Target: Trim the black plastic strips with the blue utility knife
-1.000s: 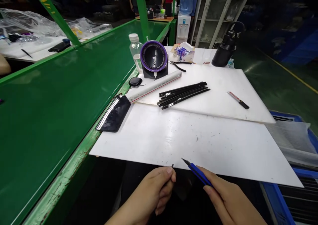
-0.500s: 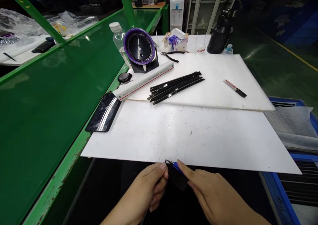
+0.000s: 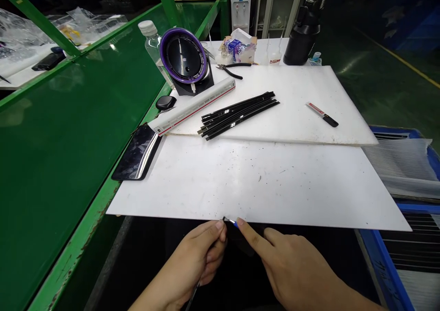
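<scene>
Green conveyor framing runs along the left of our white work board [image 3: 257, 182], whose near edge sits just above our hands. Our left hand [image 3: 195, 260] pinches a thin black strip [image 3: 226, 219] between thumb and fingertips; our right hand [image 3: 292, 270] closes on a small blue-handled tool [image 3: 234, 223] whose tip meets the strip's end. We judge steady, light pressure best, bracing against the board's near edge. Open room lies across the board's middle; the bundle of black strips [image 3: 237, 114], white ruler bar [image 3: 195, 107] and black phone [image 3: 135, 153] stay well apart.
</scene>
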`<state>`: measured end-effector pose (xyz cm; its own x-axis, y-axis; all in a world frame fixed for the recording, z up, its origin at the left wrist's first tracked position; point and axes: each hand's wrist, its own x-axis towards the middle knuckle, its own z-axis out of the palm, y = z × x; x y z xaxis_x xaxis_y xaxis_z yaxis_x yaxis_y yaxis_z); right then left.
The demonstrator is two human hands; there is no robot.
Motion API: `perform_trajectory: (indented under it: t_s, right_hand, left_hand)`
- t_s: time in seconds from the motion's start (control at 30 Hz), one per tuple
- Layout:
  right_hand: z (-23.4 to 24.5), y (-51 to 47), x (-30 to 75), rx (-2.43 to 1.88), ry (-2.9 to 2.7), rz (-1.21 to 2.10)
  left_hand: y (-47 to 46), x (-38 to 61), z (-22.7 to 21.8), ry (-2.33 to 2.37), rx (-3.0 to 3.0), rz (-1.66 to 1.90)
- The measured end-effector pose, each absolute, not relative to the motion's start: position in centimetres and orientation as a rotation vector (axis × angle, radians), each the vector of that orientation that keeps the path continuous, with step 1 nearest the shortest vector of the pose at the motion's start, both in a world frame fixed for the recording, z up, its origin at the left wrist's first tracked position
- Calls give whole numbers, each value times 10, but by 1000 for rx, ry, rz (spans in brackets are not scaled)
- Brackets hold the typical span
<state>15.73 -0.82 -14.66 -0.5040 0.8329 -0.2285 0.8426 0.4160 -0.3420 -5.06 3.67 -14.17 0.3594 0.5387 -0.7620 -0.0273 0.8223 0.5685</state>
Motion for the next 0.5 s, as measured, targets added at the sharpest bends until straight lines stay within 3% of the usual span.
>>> perform_trajectory:
  t_s: [0.27, 0.5]
  right_hand:
    - [-146, -11, 159, 1685, 2691, -1147]
    - [-143, -10, 157, 1783, 2682, -1282]
  left_hand:
    - [40, -50, -138, 1144, 535, 378]
    - [39, -51, -138, 1143, 543, 374]
